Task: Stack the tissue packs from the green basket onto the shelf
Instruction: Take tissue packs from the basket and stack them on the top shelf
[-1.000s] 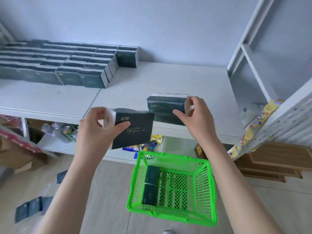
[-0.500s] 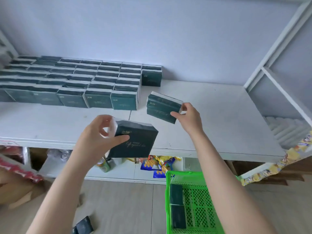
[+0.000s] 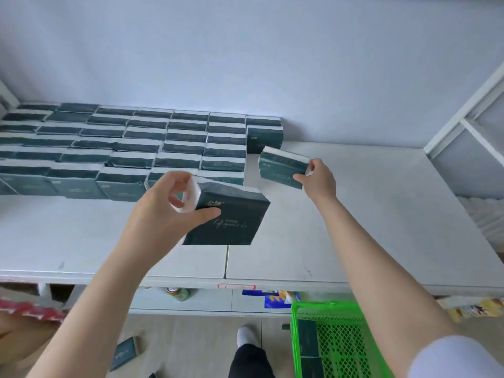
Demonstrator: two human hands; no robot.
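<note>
White shelf (image 3: 354,214) surface spans the scene against a pale wall. Dark green tissue packs (image 3: 136,148) cover its 10 o'clock area in close, stacked rows. One end stack (image 3: 264,136) stands at 12 o'clock, next to the wall.

Green basket (image 3: 321,305) sits on the floor at 5 o'clock, below the shelf's front edge. Two basket packs (image 3: 308,341) lie along its left wall, one behind the other.

Left hand (image 3: 163,214) is raised over the middle of the shelf. Its thumb lies on the dark top face of the near pack (image 3: 231,219) and its fingers curl over the white end. This pack is held clear of the shelf, slightly tilted.

Right hand (image 3: 317,181) reaches toward 1 o'clock with the arm extended. It pinches the right end of the far pack (image 3: 281,167), which is tilted and sits just in front of the end stack. Contact between this pack and the shelf cannot be determined.

Surroundings:
- can (image 3: 178,293) on the lower level at 6 o'clock;
- blue snack packet (image 3: 272,296) just right of it;
- loose pack (image 3: 124,353) on the floor at 7 o'clock;
- white upright frame (image 3: 463,118) at 2 o'clock.
</note>
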